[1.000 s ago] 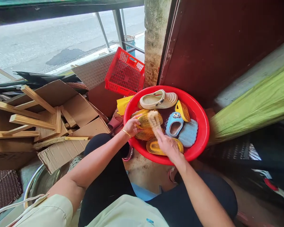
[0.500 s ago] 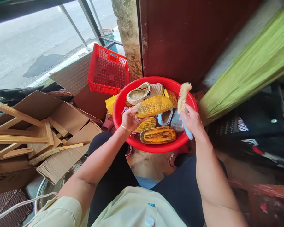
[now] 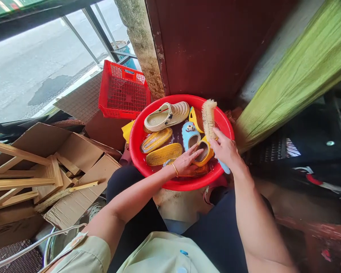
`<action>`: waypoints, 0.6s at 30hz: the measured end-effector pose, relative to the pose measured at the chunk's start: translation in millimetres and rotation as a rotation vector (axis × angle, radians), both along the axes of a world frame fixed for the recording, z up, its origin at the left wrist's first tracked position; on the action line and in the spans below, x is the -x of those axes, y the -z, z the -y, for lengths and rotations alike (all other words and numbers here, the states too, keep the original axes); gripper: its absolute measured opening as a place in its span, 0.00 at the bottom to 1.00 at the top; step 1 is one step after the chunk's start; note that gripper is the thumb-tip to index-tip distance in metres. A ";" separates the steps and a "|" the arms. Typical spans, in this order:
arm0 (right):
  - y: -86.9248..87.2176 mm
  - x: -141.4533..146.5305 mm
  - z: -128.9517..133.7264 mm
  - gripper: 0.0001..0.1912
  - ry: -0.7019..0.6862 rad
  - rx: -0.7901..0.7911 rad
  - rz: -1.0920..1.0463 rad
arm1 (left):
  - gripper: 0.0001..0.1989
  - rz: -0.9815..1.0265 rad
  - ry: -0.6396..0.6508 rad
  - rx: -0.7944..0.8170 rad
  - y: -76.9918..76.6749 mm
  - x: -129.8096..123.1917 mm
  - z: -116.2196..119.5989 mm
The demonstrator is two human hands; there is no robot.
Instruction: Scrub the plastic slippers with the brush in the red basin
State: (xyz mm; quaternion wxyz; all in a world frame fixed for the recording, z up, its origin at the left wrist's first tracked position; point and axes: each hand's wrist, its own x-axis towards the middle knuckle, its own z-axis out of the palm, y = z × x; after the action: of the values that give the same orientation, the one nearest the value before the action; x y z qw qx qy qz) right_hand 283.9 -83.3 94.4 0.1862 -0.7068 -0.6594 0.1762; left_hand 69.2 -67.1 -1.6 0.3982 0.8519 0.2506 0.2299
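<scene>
A red basin (image 3: 133, 151) of water between my knees holds several clogs and slippers. My right hand (image 3: 229, 151) is closed around the blue handle of a scrub brush (image 3: 208, 117), its pale bristles pointing up and away. Over the basin's near side, my left hand (image 3: 187, 161) has its fingers stretched out, touching or just beside a yellow slipper (image 3: 207, 148). Next to it floats a light blue clog (image 3: 190, 131). A cream clog (image 3: 166, 116) lies at the back left, with a sole-up yellow slipper (image 3: 164, 154) nearer me. My left hand partly covers another yellow sole.
A red plastic crate (image 3: 125, 89) stands behind the basin to the left. An open cardboard box (image 3: 82, 142) with a wooden stool (image 3: 25, 167) is at my left. A dark red door (image 3: 204, 49) rises behind, and a green cloth (image 3: 290, 76) hangs at the right.
My left hand has let go of the yellow slipper it held sole-up and moved right and nearer me, fingers extended. The brush stays in my right hand, which shifted slightly left.
</scene>
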 end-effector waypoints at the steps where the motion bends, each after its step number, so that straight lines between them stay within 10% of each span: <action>1: 0.1 1.7 0.9 0.31 -0.004 0.005 -0.011 | 0.38 0.010 0.006 0.017 -1.0 1.3 -0.5; 8: 1.9 18.4 11.3 0.29 -0.114 0.114 -0.005 | 0.19 -0.115 -0.276 0.042 -21.5 40.9 -39.0; 12: 4.3 18.9 14.6 0.29 -0.129 0.149 0.055 | 0.27 -0.221 -0.507 0.072 -13.2 81.5 -59.0; 18: 11.1 21.2 9.0 0.29 -0.124 0.155 0.079 | 0.50 -0.512 -0.361 0.174 -0.5 98.4 -49.6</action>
State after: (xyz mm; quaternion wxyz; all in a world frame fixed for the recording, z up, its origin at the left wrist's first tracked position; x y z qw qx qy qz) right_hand 262.6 -92.3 83.2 0.0938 -0.6832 -0.6931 0.2099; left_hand -29.1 -17.5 -1.1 0.3464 0.7867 0.5083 0.0529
